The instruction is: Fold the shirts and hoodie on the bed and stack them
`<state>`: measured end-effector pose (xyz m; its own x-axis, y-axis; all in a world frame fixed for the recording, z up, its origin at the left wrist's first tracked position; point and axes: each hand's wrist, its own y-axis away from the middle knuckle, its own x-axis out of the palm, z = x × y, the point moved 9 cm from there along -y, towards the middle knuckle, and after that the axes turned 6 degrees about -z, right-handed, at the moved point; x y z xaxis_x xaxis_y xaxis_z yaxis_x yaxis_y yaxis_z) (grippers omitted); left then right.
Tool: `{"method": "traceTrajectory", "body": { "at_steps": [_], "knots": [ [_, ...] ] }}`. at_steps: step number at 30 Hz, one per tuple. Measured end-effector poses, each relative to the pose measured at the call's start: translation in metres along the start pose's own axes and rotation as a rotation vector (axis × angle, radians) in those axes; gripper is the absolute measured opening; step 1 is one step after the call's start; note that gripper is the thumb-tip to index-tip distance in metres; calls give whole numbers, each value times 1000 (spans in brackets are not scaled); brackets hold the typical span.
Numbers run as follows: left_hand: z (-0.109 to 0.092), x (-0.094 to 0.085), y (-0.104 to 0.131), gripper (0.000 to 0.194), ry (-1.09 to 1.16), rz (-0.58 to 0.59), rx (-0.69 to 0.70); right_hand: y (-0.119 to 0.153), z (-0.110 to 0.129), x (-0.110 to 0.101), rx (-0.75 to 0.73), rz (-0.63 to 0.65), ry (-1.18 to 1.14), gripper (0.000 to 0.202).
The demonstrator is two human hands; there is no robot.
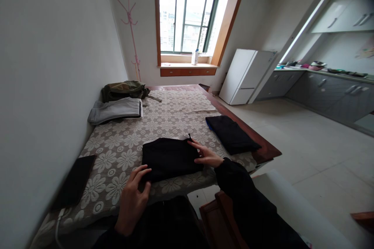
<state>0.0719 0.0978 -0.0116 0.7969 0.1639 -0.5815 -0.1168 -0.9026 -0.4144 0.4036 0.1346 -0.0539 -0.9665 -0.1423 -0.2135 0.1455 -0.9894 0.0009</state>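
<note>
A folded black garment (pixel 171 158) lies flat in front of me on the table, with a bit of white showing at its far right corner. My left hand (pixel 134 197) touches the garment's near left corner, its thumb and fingers apart. At the right edge, my right hand (pixel 208 155) rests on the cloth with the index finger stretched toward the far corner and the thumb spread below. To the right lies another folded black garment (pixel 232 134) with a blue edge, which neither hand touches.
A patterned cloth covers the table (pixel 166 103). Along the wall are grey folded clothing (pixel 117 109), an olive backpack (pixel 122 89) and a dark tablet (pixel 75 181) with a white cable (pixel 57 225). A wooden chair (pixel 217 221) stands at the near edge. Beyond are a fridge (pixel 244 72) and kitchen cabinets.
</note>
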Motion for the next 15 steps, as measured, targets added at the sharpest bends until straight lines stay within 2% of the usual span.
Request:
{"method": "traceTrajectory", "body": {
  "at_steps": [6,15],
  "knots": [
    [-9,6,-1,40,-38,-19,-1,3,2,-5,-7,-47,-74,88],
    [-9,5,4,35,-77,-42,56,1,-6,-6,5,-58,-120,91]
  ]
}}
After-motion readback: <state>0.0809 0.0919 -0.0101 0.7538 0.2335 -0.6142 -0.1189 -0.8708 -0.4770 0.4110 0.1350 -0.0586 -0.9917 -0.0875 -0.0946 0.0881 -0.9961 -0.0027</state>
